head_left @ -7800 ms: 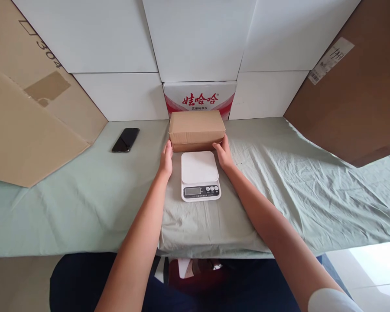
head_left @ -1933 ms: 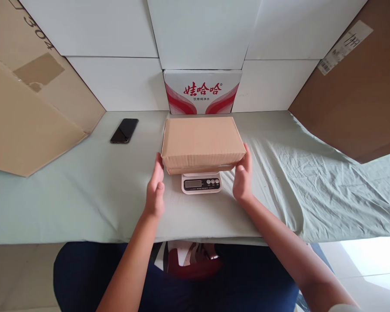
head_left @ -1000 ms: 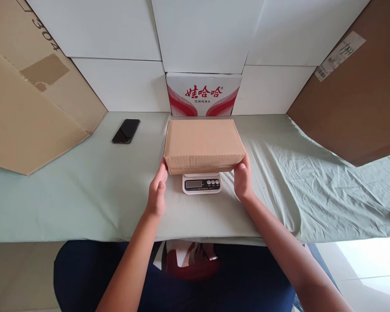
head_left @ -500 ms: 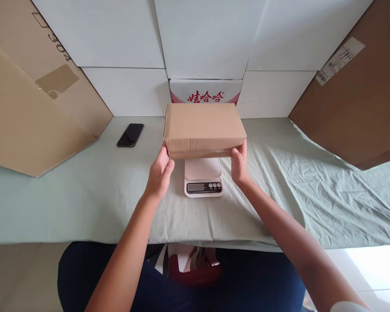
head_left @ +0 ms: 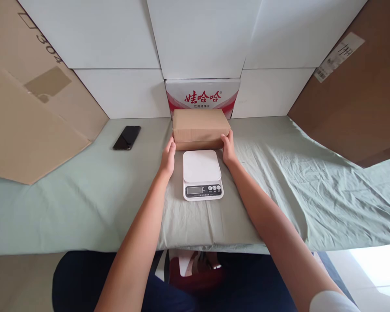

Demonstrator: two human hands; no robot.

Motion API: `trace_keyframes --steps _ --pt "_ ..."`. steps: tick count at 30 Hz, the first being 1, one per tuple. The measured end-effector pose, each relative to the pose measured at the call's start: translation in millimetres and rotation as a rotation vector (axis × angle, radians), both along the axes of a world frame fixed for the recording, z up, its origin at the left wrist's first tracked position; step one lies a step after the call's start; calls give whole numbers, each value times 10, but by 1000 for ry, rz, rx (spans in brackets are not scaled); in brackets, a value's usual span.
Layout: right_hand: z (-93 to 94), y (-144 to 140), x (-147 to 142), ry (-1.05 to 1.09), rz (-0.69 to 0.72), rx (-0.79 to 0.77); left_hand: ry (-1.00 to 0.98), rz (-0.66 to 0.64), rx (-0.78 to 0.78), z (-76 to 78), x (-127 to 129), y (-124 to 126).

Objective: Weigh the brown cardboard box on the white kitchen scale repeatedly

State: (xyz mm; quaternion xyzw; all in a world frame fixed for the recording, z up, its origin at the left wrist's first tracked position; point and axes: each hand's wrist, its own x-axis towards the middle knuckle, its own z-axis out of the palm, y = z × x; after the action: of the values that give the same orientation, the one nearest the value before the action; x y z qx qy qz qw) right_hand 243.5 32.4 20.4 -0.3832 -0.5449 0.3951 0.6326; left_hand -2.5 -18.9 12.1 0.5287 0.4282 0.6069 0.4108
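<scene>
Head view: both hands on a brown carton (head_left: 201, 128), which sits on the cloth just behind the scale (head_left: 202, 174), its back close to the red-and-white printed box (head_left: 202, 96). Left hand (head_left: 168, 158) lies against the carton's near left corner, fingers extended along the side; right hand (head_left: 229, 149) cups the near right corner, thumb up against the end face. Fingers of both press the carton between them, a flat two-sided grasp rather than a fist.

Progress, judging by the layout: the carton is off the scale, down on the table, and the platform is bare. Hands not yet withdrawn. The display is too small to read.

Materials. Carton: plain corrugated kraft, oblong, sharp-edged, closed; a darker band runs along the lower front face. Scale: white plastic, rounded square platform, grey display window and three small round buttons on the front strip. Cloth (head_left: 84, 203): pale green, thin, smooth at left, heavily creased at right, draped over the table's front edge.

Outward: a black phone (head_left: 126, 138) lies flat, well left of the carton. White panels (head_left: 117, 91) form the back wall. Large brown cardboard sheets lean in at left (head_left: 29, 125) and right (head_left: 354, 99), the right one bearing a white label.
</scene>
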Motion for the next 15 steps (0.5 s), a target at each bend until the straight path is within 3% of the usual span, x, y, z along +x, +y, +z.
trace_keyframes --steps 15 --pt "76 -65 -5 -117 36 -31 31 26 -55 -105 -36 63"
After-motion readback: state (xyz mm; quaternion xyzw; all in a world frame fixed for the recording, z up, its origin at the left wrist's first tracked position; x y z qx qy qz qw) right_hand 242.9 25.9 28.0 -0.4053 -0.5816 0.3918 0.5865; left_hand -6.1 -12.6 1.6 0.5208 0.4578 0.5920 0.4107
